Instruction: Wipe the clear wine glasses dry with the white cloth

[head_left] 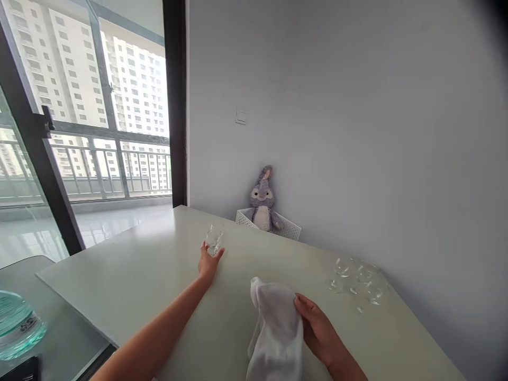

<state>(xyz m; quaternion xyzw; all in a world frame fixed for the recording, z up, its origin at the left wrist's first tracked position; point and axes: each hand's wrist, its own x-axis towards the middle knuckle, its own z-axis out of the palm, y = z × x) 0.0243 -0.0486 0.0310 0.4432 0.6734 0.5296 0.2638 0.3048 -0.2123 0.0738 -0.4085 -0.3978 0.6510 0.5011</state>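
My left hand (208,262) stretches far across the table, its thumb and fingers spread on either side of a clear stemmed glass (214,238). Whether the fingertips touch the glass I cannot tell. Close behind it, the faint rim of another clear glass (216,227) shows. Nearer to me, my right hand (317,329) pinches the upper right side of a thin white cloth (278,323), which hangs in loose folds above the table.
Several clear stemmed glasses (357,280) are grouped on the right part of the pale table (159,264). A purple plush toy (262,203) sits in a white perforated basket (291,228) by the wall. At lower left are a teal-tinted clear container (19,323) and a black object (27,369).
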